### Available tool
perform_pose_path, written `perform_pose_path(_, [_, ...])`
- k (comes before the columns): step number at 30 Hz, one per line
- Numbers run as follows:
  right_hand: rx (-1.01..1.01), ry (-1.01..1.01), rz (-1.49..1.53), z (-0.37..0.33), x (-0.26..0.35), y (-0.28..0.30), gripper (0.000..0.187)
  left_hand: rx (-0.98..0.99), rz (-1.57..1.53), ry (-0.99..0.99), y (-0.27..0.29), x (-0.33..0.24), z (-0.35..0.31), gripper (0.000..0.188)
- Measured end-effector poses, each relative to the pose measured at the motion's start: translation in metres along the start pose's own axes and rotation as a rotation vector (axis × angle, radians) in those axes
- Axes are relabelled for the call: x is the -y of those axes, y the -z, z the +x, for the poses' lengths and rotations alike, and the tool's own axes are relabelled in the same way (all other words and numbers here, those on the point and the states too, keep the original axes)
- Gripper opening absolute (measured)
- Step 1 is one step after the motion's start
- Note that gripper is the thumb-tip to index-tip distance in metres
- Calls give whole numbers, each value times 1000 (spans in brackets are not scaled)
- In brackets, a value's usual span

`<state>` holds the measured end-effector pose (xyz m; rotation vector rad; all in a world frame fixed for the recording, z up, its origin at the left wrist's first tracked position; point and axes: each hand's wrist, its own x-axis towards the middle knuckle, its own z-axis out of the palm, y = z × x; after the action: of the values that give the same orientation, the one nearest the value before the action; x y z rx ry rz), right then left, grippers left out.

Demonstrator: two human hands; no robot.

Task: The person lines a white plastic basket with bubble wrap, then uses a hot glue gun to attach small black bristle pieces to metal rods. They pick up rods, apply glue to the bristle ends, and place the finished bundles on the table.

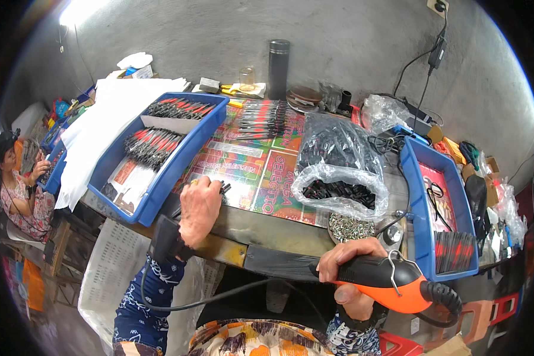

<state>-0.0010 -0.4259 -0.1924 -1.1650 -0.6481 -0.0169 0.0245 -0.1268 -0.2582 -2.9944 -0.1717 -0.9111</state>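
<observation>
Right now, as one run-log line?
left hand: at thin dark pieces, grip unclear | right hand: gripping orange-black handheld tool | nearby: clear bag of dark parts, left blue tray

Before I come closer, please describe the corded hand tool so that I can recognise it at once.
Follow the worktable's near edge right, to below the clear bag of black parts. There the right hand grips the hand tool. Its bright orange underside, black top and bent metal hook set it apart from the blue tray farther right.
</observation>
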Motion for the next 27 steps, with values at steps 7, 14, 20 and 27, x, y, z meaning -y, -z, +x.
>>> perform_pose_path(7, [-72, -18, 124, 3, -2, 11, 57, -38, -147, -88, -18, -13, 90, 11])
perform_pose_path(14, [-88, -18, 163, 6, -9, 27, 59, 58, -101, -65, -78, -33, 151, 13])
perform_pose_path(20, [-76, -7, 152, 8, -17, 37, 58, -5, -48, -109, -110, -36, 166, 18])
perform_pose_path(27, [-101, 42, 176, 10, -23, 39, 57, 85, 80, -129, -123, -41, 170, 11])
